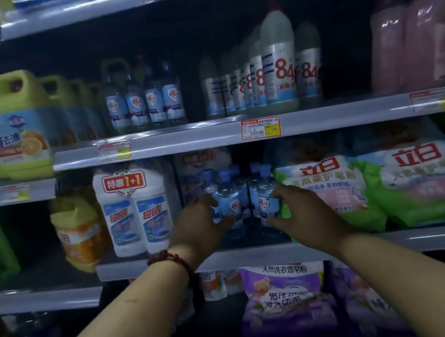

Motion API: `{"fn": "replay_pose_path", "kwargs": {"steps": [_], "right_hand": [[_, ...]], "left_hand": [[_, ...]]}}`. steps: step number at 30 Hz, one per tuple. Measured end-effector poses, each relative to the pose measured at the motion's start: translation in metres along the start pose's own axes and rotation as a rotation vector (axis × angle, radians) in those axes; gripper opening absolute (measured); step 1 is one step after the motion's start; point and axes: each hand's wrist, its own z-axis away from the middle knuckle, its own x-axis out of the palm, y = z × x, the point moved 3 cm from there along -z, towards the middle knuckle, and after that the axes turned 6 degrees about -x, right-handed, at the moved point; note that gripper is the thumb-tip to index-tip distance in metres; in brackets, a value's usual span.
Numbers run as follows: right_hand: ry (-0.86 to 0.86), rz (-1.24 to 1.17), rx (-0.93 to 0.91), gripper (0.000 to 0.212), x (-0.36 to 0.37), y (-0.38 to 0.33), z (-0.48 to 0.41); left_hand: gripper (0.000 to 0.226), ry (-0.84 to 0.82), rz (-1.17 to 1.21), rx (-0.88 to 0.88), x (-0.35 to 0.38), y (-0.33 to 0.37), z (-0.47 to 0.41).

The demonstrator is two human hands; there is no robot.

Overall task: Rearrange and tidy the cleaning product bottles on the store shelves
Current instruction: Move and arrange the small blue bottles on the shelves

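Observation:
Several small clear bottles with blue caps and blue labels stand in a cluster on the middle shelf. My left hand wraps around the left front bottle of the cluster. My right hand grips the right front bottle, with the thumb across its label. Both bottles stand upright on the shelf. More of the same bottles line the shelf above.
A white twin-pack of bottles stands just left of the cluster. Green and white detergent bags press in from the right. Tall 84 disinfectant bottles and green jugs fill the upper shelf. Purple bags lie below.

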Motion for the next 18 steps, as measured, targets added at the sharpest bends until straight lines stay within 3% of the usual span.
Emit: {"fn": "replay_pose_path", "kwargs": {"steps": [7, 11, 18], "right_hand": [[0.238, -0.058, 0.218, 0.04, 0.034, 0.045, -0.017], [0.237, -0.075, 0.234, 0.042, 0.044, 0.052, -0.037], [0.178, 0.021, 0.291, 0.076, 0.058, 0.051, -0.064]], "left_hand": [[0.046, 0.034, 0.262, -0.129, 0.067, -0.011, -0.019], [0.056, 0.165, 0.26, -0.224, 0.087, -0.01, -0.022], [0.065, 0.252, 0.208, -0.327, 0.096, -0.009, -0.035]]}}
